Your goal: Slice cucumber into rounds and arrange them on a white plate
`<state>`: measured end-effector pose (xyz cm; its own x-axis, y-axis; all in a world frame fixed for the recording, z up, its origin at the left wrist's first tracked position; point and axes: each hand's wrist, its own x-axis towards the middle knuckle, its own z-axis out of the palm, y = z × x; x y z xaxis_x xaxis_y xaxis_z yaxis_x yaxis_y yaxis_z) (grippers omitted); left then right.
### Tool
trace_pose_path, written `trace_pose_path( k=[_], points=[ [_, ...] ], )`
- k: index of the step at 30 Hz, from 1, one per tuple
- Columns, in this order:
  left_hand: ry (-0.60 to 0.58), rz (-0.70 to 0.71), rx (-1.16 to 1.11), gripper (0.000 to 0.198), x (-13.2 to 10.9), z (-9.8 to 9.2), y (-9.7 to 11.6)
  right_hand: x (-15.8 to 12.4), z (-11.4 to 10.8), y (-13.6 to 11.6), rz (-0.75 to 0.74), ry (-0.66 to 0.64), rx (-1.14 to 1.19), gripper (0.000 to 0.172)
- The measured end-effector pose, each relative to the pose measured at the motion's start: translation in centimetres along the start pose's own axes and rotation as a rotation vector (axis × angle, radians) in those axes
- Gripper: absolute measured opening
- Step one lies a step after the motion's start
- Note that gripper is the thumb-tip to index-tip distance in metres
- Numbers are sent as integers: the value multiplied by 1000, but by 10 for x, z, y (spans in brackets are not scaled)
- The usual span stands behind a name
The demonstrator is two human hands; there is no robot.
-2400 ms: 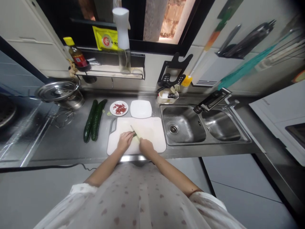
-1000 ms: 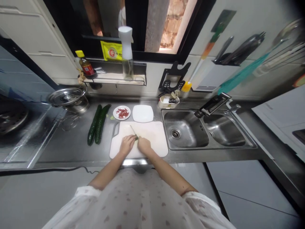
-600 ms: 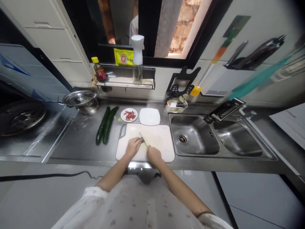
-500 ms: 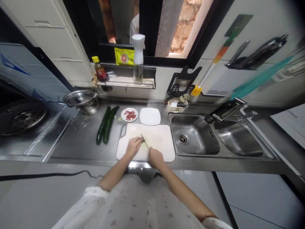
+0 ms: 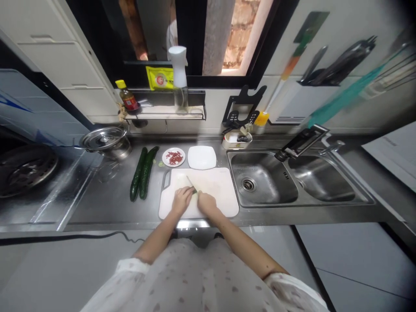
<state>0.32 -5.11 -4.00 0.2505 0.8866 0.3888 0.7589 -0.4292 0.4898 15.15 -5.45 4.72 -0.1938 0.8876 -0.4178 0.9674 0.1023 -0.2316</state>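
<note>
On the white cutting board (image 5: pixel 224 197), my left hand (image 5: pixel 182 199) has its fingers closed on a small green vegetable piece (image 5: pixel 194 191), mostly hidden by the fingers. It looks like cucumber. My right hand (image 5: pixel 207 203) grips a knife (image 5: pixel 191 181), its handle covered by the fist. The blade points away and to the left, close against the left fingertips. Two whole cucumbers, a left one (image 5: pixel 138 175) and a right one (image 5: pixel 147 173), lie side by side left of the board. Behind it are a small plate (image 5: pixel 165 162) of chopped red bits (image 5: pixel 174 157) and a white square plate (image 5: pixel 202 157).
A lidded steel pot (image 5: pixel 118 147) stands at the back left, with a wok (image 5: pixel 26 169) beyond. A double sink (image 5: pixel 269 200) with a faucet (image 5: pixel 300 143) is on the right. The rack (image 5: pixel 156 116) holds a sauce bottle (image 5: pixel 129 100) and a spray bottle (image 5: pixel 180 78).
My right hand and the knife have moved forward and left, so the blade reaches farther past my left fingertips. The left hand stays at about the same spot. The view has shifted slightly.
</note>
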Motion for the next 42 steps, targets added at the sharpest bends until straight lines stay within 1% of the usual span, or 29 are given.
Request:
trace_pose_path(
  k=[7, 13, 17, 20, 25, 29, 35, 38, 42],
  points=[
    [-13, -2, 11, 29, -2, 6, -5, 2, -3, -2, -7, 7, 2, 32],
    [-20, -4, 22, 30, -3, 6, -5, -14, 3, 5, 20, -8, -29, 30],
    [-17, -1, 19, 30, -3, 7, -5, -26, 8, 12, 32, -51, -56, 29],
    [-16, 4, 14, 29, -3, 8, -6, -30, 9, 14, 53, -71, -60, 28],
    [-17, 11, 11, 29, -2, 8, -6, -25, 7, 10, 34, -39, -50, 29],
    [-17, 15, 23, 30, -3, 9, -7, -14, 2, 4, 45, -34, -33, 30],
    [-7, 16, 40, 29, -4, 10, -8, 0, -3, -3, 8, 13, -25, 31],
    [-9, 20, 51, 29, -3, 9, -8, 0, -5, -4, 7, 12, -26, 32],
    [-16, 31, 64, 29, -3, 8, -8, -6, -2, 1, 6, 17, -16, 32]
  ],
)
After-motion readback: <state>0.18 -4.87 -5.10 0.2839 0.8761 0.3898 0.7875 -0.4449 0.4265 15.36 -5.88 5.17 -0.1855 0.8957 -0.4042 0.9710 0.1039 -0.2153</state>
